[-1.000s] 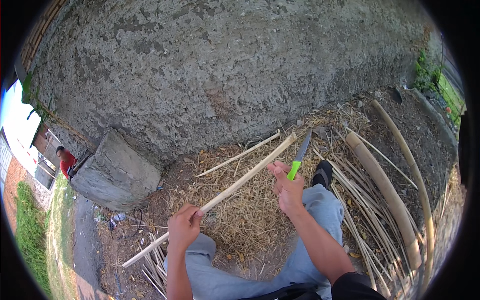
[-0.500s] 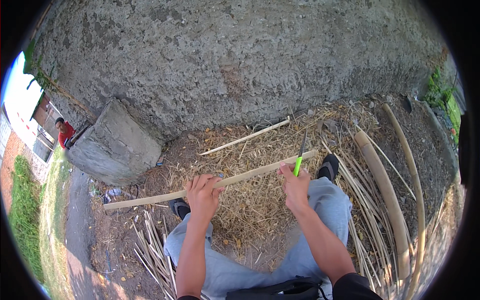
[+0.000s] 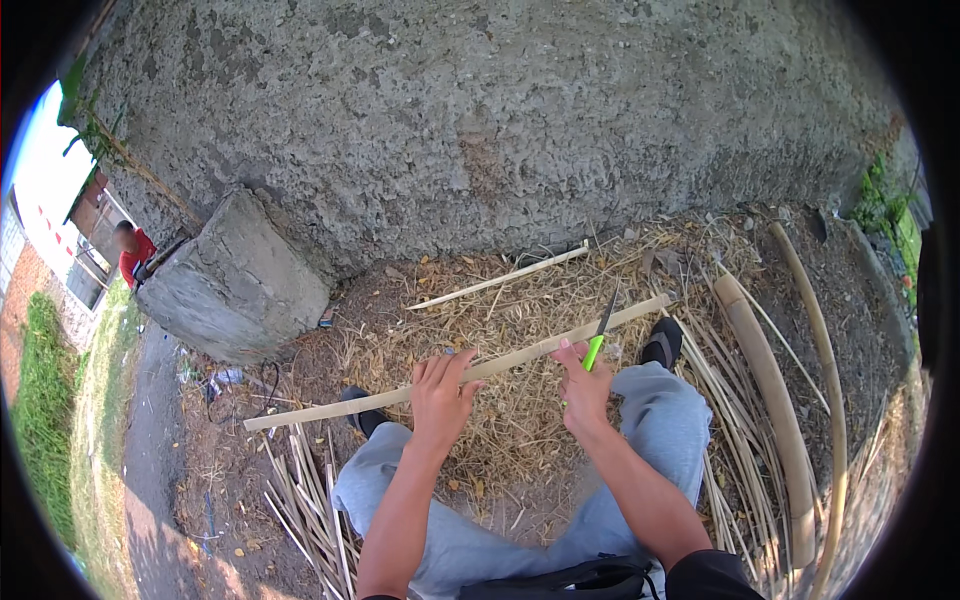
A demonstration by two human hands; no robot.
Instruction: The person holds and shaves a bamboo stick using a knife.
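Note:
A long, flat bamboo strip (image 3: 325, 409) lies slantwise in front of me, its right end higher and farther off. My left hand (image 3: 442, 392) is closed round the strip near its middle. In my right hand (image 3: 585, 390) is a knife (image 3: 594, 350) with a bright green handle, its dark blade pointing up and away across the strip. The right thumb rests near the strip's lower edge, beside the blade. Most of the right fingers are hidden below the handle.
Split bamboo strips lie bundled at left (image 3: 312, 510) and right (image 3: 725, 410). Beyond the right bundle are a thick bamboo pole (image 3: 770, 410) and a thinner pole (image 3: 825, 400). A rough wall (image 3: 520, 120) and concrete block (image 3: 240, 285) stand ahead. A person in red (image 3: 135, 255) is behind the block.
The strip and my left hand have shifted to the right. The knife has tilted further right, and its blade now crosses the strip.

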